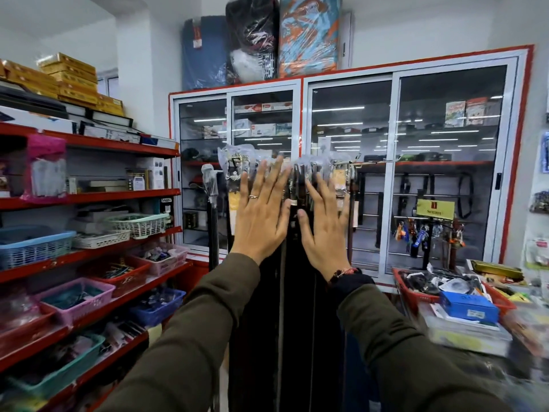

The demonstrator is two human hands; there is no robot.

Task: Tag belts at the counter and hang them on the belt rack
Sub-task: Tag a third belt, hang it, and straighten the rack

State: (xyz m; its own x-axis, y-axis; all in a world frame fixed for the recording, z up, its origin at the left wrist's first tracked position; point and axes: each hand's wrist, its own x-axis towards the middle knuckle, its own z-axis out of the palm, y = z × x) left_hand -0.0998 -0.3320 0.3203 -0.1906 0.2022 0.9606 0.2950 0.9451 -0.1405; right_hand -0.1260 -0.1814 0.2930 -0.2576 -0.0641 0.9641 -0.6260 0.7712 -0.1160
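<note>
Hands raised flat, both of them, in front of the belt rack (341,165). Left hand (261,217): fingers spread, palm away from the person, ring on one finger, nothing held. Right hand (325,224): likewise spread and empty, thumb tip close to the left thumb, beaded band at the wrist. Both backs face the camera; whether the palms touch the stock cannot be told.

Belts (285,307): dark straps hanging in a dense bunch directly behind and below the palms, buckles in clear plastic sleeves just past the fingertips. No loose belt or tag visible in either hand.

Judgement: step looks like parting or settling the hung belts. To do it well, keep the palms flat, press evenly, slide the hands apart along the rail so the buckles stay hooked and straps fall straight. Red basket (411,291) on the counter, off to the right hand's outer side, well apart.
</note>
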